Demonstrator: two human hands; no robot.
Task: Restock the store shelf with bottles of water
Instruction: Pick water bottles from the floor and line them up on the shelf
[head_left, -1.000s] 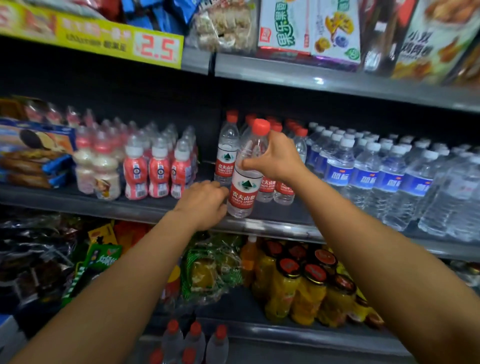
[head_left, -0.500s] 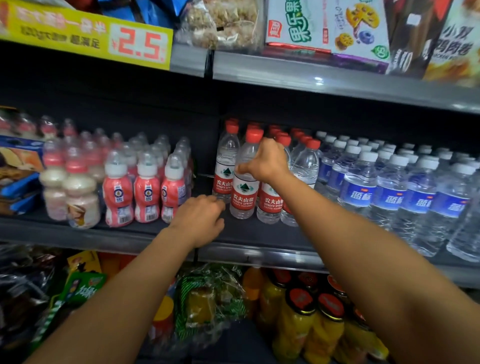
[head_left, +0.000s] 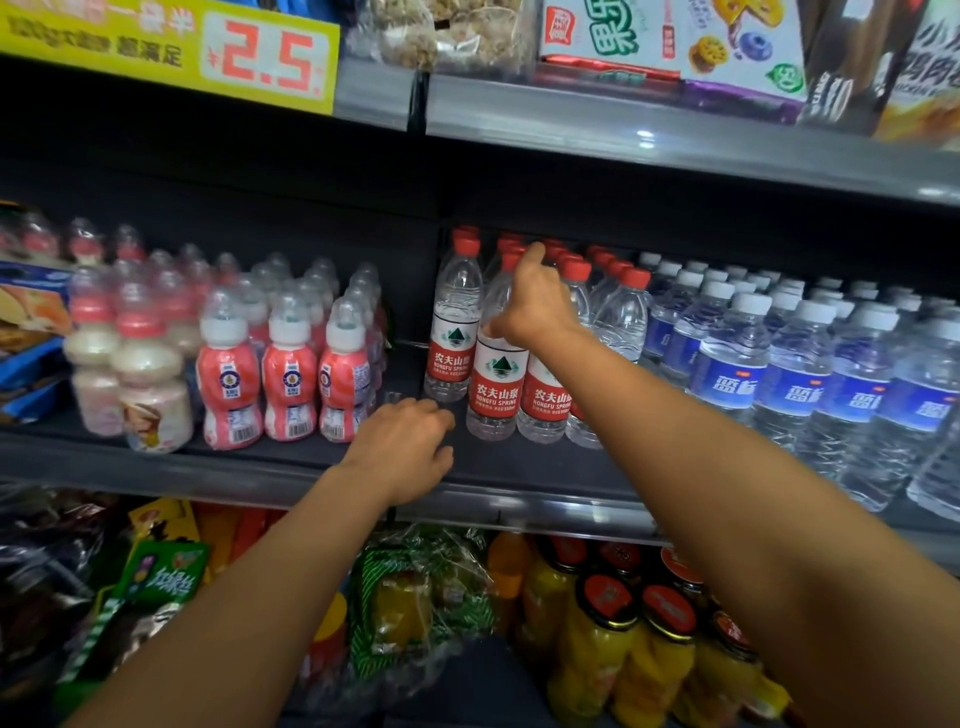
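A clear water bottle (head_left: 496, 384) with a red label and red cap stands upright on the dark middle shelf (head_left: 519, 470), at the front of a group of the same red-capped bottles (head_left: 451, 332). My right hand (head_left: 535, 309) is closed around its neck and shoulder from the right and hides its cap. My left hand (head_left: 408, 449) rests knuckles-up on the shelf just left of that bottle. Its fingers are curled and nothing is in it.
Blue-labelled water bottles (head_left: 802, 387) with white caps fill the shelf to the right. Small pink and white drink bottles (head_left: 288, 374) stand to the left. The upper shelf (head_left: 675, 143) hangs close above. Yellow jars (head_left: 597, 639) and snack bags sit on the shelf below.
My right hand has carried the bottle back from the shelf's front edge and set it upright among the red-capped bottles. My left hand stayed on the shelf. The view has shifted upward.
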